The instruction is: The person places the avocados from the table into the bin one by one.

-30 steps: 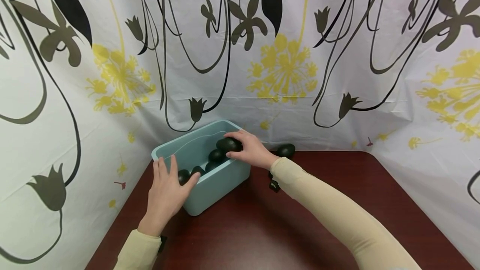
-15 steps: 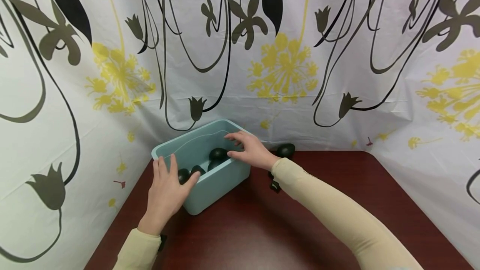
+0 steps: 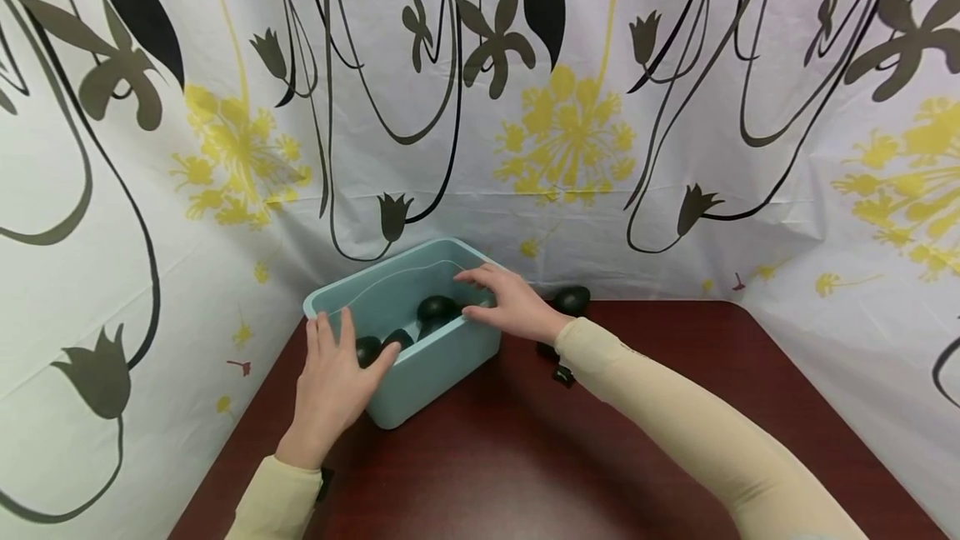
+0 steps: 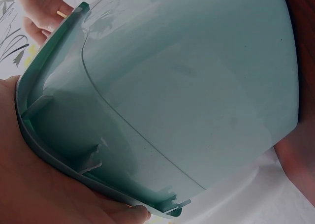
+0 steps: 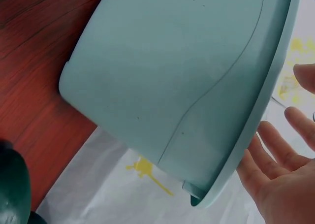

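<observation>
A light blue plastic bin (image 3: 435, 373) stands on the table with several dark green avocados (image 3: 437, 308) inside. My left hand (image 3: 333, 386) rests on the bin's near left rim with its fingers spread; in the left wrist view its fingers lie along the rim (image 4: 54, 167). Over the bin's right end is my right hand (image 3: 517, 307), its fingers loosely bent and nothing between them. The right wrist view shows that hand (image 5: 285, 170) beside the outer rim. Another avocado (image 3: 572, 300) lies on the table behind my right wrist.
The dark red wooden table (image 3: 480, 482) extends in front of the bin and to its right. A white flowered cloth (image 3: 675, 165) hangs behind and along both sides. Something dark (image 3: 546, 350) is partly hidden under the right wrist.
A second ago my right hand held an avocado over the bin; it has let it go inside. The empty right hand has since drawn back slightly right. The left hand stays put.
</observation>
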Tool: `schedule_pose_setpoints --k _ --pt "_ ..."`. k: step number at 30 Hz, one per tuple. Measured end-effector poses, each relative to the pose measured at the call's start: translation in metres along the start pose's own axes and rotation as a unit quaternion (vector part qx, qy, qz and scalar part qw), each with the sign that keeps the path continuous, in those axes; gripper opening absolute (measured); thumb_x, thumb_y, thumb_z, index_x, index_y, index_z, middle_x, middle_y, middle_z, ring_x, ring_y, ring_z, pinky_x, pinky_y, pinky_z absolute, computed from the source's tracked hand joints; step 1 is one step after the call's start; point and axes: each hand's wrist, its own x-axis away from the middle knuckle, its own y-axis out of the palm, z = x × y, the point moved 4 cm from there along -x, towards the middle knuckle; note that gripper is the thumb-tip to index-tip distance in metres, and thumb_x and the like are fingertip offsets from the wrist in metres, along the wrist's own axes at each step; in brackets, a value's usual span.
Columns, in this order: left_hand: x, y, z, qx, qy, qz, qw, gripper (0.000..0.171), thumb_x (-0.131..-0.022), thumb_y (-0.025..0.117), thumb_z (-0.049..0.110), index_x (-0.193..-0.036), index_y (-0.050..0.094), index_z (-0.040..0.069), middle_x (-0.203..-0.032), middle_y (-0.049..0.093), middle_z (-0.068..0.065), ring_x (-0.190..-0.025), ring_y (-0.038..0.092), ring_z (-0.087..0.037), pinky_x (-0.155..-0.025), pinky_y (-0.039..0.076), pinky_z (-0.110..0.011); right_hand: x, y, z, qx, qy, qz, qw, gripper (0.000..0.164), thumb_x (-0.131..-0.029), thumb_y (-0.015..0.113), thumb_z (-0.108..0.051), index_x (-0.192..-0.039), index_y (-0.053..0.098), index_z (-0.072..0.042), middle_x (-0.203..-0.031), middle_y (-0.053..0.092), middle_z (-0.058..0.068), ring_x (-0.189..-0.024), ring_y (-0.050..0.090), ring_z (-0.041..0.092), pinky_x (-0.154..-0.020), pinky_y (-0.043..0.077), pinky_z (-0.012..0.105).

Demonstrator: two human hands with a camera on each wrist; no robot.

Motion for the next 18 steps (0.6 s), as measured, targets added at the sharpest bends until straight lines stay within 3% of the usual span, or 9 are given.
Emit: schedule_pose_setpoints --k 6,13,18 --pt "0.001 0.000 0.000 0.003 0.002 0.001 1.0000 0.114 -0.086 0.039 0.086 -0.161 0.016 0.002 -0.162 0.008 -0.031 -0.149 0.007 -0.047 -0.083 0.047 -0.071 0.013 -0.005 -0.003 0.021 -0.016 -0.008 1.000 0.051 -0.097 0.069 -0.036 -0.145 0.050 -0.036 -0.134 0.052 -0.013 -0.122 0.051 0.010 -0.097 0.047 0.041" --pt "0.001 -0.001 0.000 0.004 0.004 0.004 1.0000 0.114 -0.086 0.039 0.085 -0.161 0.016 0.002 -0.162 0.008 -0.031 -0.149 0.007 -0.048 -0.083 0.047 -0.071 0.025 -0.012 -0.004 0.027 -0.023 -0.006 0.999 0.051 -0.096 0.070 -0.034 -0.143 0.051 -0.038 -0.136 0.051 -0.013 -0.108 0.058 0.015 -0.086 0.049 0.037" --pt "0.001 0.000 0.001 0.003 0.005 0.005 1.0000 0.113 -0.087 0.039 0.085 -0.161 0.016 0.002 -0.162 0.009 -0.031 -0.149 0.008 -0.048 -0.082 0.047 -0.071 0.035 -0.017 -0.002 0.036 -0.027 -0.003 0.999 0.050 -0.097 0.068 -0.038 -0.144 0.050 -0.037 -0.140 0.051 -0.006 -0.123 0.055 0.019 -0.093 0.048 0.040"
